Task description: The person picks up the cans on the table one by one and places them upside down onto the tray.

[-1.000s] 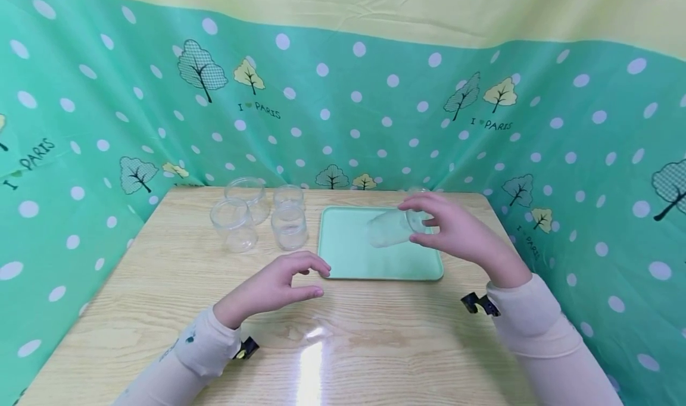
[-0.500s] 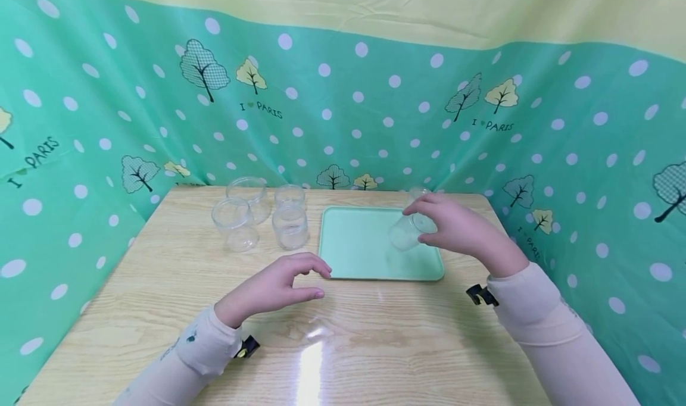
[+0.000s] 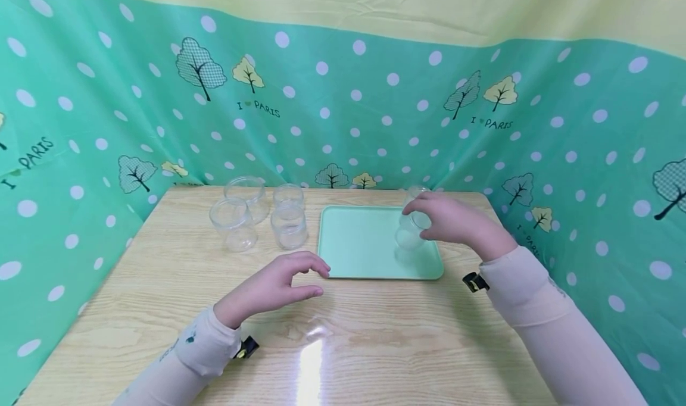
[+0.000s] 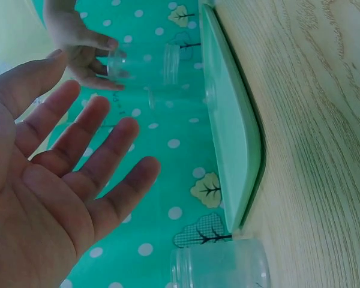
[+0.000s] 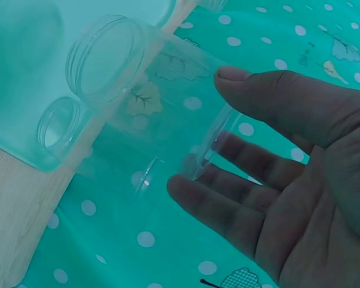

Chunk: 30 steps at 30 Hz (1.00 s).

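Observation:
My right hand grips a clear, threaded-mouth jar near its base, with thumb and fingers around it. In the right wrist view the jar hangs mouth down, its threaded rim facing the green tray. The left wrist view shows a gap between this jar and the tray. My left hand is held near the front left corner of the tray; its fingers are loosely bent and hold nothing.
Left of the tray stand several clear jars, among them a wide jar and a narrower jar. Another clear jar is behind the tray's right end, partly hidden by my right hand. A polka-dot curtain encloses the wooden table.
My right hand has carried the jar rightward over the tray, and the jar has gone from strongly tilted to more upright. The left hand stays in place.

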### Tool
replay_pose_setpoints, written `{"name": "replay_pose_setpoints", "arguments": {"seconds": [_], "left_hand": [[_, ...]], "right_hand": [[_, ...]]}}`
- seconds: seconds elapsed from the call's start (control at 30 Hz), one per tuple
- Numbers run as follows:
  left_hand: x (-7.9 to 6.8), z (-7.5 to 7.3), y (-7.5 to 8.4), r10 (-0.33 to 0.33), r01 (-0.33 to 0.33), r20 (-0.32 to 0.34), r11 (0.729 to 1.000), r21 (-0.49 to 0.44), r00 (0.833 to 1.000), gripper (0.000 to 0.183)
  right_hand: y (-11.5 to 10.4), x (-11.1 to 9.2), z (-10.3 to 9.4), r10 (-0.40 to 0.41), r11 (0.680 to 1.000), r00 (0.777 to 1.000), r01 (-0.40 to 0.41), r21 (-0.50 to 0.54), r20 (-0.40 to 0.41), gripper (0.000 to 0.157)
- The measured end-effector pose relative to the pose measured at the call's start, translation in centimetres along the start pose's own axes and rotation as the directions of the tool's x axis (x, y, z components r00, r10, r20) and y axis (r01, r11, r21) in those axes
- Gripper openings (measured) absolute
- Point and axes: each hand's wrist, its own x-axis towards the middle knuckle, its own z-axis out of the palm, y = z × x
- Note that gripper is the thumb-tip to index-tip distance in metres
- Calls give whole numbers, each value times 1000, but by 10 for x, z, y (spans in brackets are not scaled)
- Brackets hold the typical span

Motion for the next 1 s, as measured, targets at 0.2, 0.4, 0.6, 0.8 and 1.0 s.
{"name": "replay_pose_setpoints", "arguments": {"seconds": [0.2, 0.4, 0.6, 0.8, 1.0], "left_hand": [[1, -1, 1, 8, -8, 4, 1000, 2, 1000, 26], [0, -2, 3, -1, 1, 15, 1000, 13, 1000, 26], [0, -4, 3, -12, 12, 19, 1000, 19, 1000, 25], [-1, -3, 1, -12, 11, 22, 1000, 25, 1000, 24], [-1, -2, 1, -3, 2, 24, 1000, 29, 1000, 25]], "right_hand": [[1, 3, 1, 20, 1000, 1000, -19, -20, 25, 48], [6, 5, 2, 31, 999, 999, -30, -28, 43, 48], [8, 5, 4, 40, 999, 998, -38, -39, 50, 48], [13, 6, 9, 59, 998, 995, -56, -43, 74, 50], [18, 8, 17, 78, 997, 992, -75, -34, 97, 52]]}}
